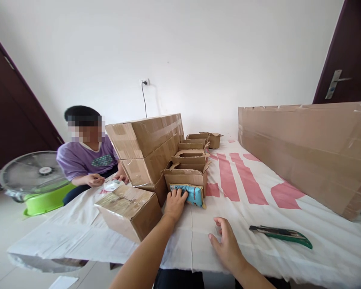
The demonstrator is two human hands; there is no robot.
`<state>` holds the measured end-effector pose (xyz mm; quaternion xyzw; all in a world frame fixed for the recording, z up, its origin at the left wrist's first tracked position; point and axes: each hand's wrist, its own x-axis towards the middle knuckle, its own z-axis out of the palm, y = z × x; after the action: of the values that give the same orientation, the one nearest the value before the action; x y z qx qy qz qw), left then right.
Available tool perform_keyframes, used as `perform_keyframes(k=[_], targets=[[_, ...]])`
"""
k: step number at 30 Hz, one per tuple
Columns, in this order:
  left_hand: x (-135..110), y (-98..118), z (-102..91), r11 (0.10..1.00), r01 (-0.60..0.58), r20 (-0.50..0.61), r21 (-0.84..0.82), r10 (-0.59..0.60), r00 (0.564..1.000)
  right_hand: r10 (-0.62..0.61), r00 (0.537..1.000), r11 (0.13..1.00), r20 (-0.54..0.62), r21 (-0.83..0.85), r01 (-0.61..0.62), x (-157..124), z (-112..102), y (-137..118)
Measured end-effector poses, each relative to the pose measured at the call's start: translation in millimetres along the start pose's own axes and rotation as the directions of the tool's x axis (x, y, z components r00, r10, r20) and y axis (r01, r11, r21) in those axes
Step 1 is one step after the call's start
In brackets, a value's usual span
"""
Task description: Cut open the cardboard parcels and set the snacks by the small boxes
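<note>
A blue printed packet (195, 195) with yellowish edges leans against the near side of an open cardboard box (185, 179). My left hand (175, 204) grips the packet's left part, its fingers curled over the front. My right hand (227, 243) hovers over the white cloth to the right, fingers apart and slightly bent, holding nothing. Beyond the nearest box, several more open boxes (191, 153) run back in a row. A green utility knife (282, 235) lies on the cloth right of my right hand.
Stacked taped boxes (149, 146) stand left of the open row, with a single taped box (132, 208) nearer me. A large cardboard panel (301, 148) lines the right. Across the left edge sits a person (87, 156) handling something small and white. A fan (33, 172) stands behind.
</note>
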<state>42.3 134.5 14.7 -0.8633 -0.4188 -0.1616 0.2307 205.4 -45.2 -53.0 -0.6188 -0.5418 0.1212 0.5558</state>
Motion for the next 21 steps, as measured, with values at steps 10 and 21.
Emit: perform_keyframes(k=[10,21], targets=[[-34.4,16.1,10.8,0.935,0.325,0.065,-0.141,-0.319,0.945,-0.03,0.997,0.999,0.071,-0.01,0.031,2.1,-4.1,-9.3],[-107.5,40.2,-15.2,0.928,0.266,0.238,-0.262,-0.205,0.949,-0.105,0.985,0.992,0.135,-0.051,0.112,2.9,-8.1,-18.3]])
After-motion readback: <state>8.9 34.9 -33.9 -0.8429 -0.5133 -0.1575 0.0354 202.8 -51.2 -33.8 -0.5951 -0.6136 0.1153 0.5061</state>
